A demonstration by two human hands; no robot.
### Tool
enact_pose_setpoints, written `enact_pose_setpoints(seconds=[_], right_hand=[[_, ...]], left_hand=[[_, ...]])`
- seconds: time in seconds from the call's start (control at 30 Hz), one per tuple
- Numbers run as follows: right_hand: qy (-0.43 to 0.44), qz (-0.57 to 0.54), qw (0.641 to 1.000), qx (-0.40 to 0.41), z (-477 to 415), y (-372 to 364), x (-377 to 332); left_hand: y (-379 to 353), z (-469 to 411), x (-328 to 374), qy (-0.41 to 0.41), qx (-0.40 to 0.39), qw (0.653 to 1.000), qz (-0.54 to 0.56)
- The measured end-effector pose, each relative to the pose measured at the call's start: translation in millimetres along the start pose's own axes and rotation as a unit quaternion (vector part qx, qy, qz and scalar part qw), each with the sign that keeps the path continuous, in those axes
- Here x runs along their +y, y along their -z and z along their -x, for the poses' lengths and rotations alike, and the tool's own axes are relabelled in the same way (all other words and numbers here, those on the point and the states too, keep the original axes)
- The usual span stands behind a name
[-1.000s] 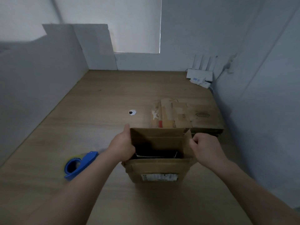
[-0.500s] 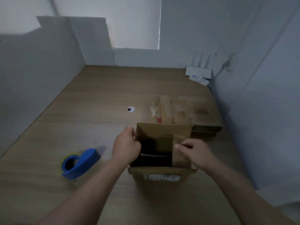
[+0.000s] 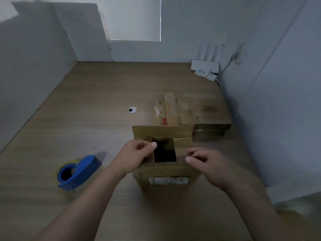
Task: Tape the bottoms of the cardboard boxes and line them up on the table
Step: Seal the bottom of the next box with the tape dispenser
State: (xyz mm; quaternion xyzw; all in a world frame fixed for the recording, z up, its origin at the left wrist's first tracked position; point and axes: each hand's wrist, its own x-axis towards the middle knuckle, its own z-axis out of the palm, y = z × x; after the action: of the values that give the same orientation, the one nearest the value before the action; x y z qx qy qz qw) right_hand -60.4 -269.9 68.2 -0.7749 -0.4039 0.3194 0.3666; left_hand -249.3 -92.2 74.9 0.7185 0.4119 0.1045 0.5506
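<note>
Table (image 3: 86,119), box (image 3: 163,132) under both hands (image 3: 137,153)

Nothing in here can actually be read. The cardboard box (image 3: 163,132) carries a white shipping label (image 3: 168,181) on its near side, but the print is only a blur. Just behind the box, the flattened cardboard (image 3: 187,110) shows a faint oval stamp (image 3: 210,110) with no legible letters. Far behind the box and to its right, the white router (image 3: 205,65) has a small blue sticker (image 3: 200,71), too small to make out.

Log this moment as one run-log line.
step: folding box; left hand: holds left side; right hand: at right flap; tape dispenser: idle
</note>
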Motion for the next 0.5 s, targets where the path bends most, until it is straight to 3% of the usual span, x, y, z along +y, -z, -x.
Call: enact_pose_setpoints(seconds=[0.1, 0.23, 0.3, 0.4, 0.5], right_hand=[[-0.024, 0.049, 0.996, 0.073, -6, -9, -3], [0.011, 0.141, 0.977, 0.157, -19, -26, 6], [0.016, 0.152, 0.973, 0.172, -22, -36, 12], [0.016, 0.167, 0.963, 0.213, -23, -44, 21], [-0.042, 0.036, 0.976, 0.209, -26, -43, 24]], left_hand=[[6, 6, -6, -0.013, -0.042, 0.999, -0.02], [-7, 5, -21, -0.052, 0.11, 0.961, -0.247], [-13, 7, -34, -0.031, 0.15, 0.967, -0.205], [-14, 6, -50, 0.012, 0.13, 0.988, -0.081], [-12, -1, -49, -0.002, 0.069, 0.998, -0.008]])
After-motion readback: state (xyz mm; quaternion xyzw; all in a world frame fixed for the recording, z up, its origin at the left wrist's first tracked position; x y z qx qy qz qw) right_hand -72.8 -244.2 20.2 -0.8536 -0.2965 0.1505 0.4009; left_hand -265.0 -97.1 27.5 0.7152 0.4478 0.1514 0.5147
